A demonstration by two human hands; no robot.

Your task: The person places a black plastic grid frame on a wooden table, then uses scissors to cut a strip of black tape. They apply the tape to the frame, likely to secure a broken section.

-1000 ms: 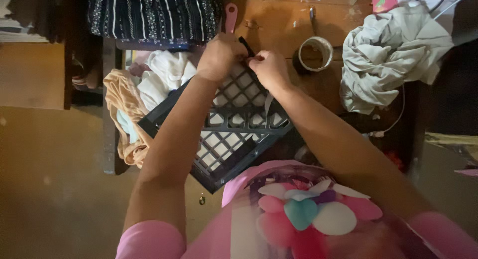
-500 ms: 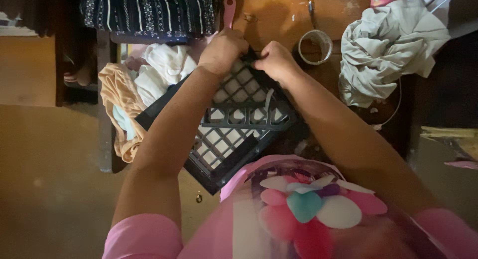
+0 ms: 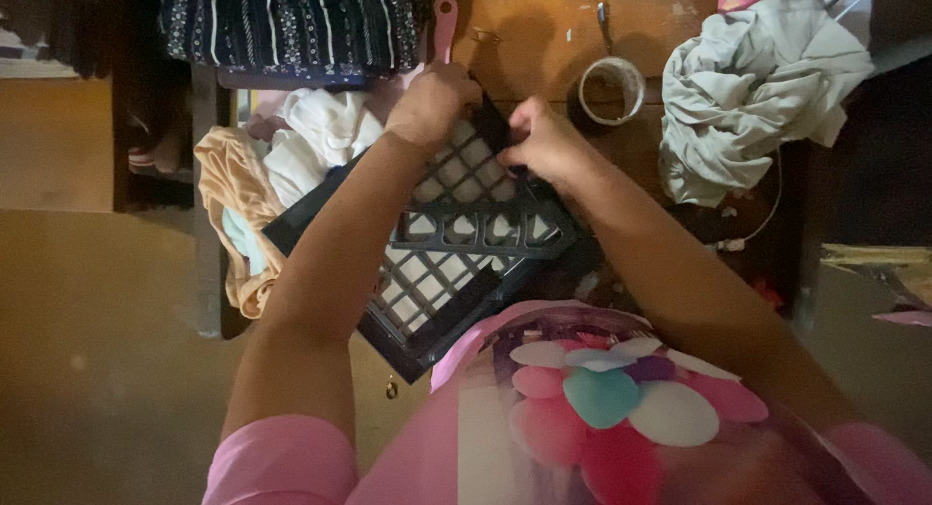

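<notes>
Right now both of your hands sit at the far edge of the black lattice tray, which lies tilted across the wooden table and reaches back toward your lap. Your left hand is curled closed over the tray's top corner, and your right hand pinches its rim just beside it. A roll of tape stands near your right hand, with crumpled grey cloth beyond it and white and peach clothes left of the tray.

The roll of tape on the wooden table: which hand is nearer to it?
Right. The right hand grips the black grid tray's far edge just beside and below the roll of tape; the left hand grips the same edge farther off.
</notes>
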